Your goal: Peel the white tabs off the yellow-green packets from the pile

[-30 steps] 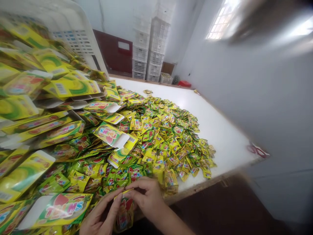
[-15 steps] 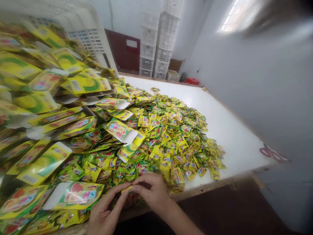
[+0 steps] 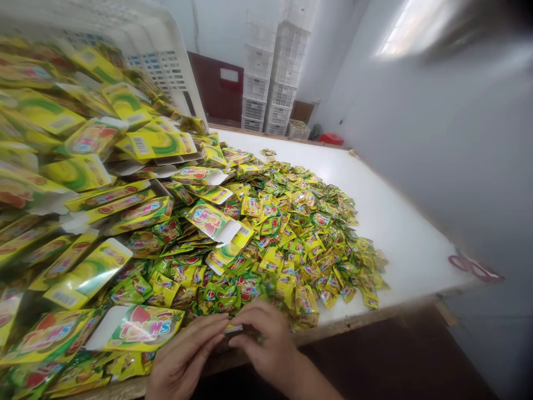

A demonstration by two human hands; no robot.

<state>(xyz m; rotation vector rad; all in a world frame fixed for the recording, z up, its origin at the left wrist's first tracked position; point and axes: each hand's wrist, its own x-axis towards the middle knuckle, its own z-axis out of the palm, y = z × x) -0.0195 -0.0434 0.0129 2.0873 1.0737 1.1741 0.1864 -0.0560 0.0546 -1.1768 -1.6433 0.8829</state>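
Note:
My left hand and my right hand meet at the near edge of the white table. Their fingertips pinch a small yellow sachet between them, most of it hidden by the fingers. Just beyond the hands lies a wide heap of yellow-green candy sachets. To the left, flat yellow-green cartons printed with fruit are piled high, one lying right by my left hand.
A white plastic crate stands behind the carton pile at the left. Stacked white crates and a dark red door are at the far end. Red scissors lie at the table's right corner by the grey wall.
The view has swung slightly right and down. My hands have lowered to the table edge and the sachet, earlier hanging between them, is now nearly hidden in the fingertips.

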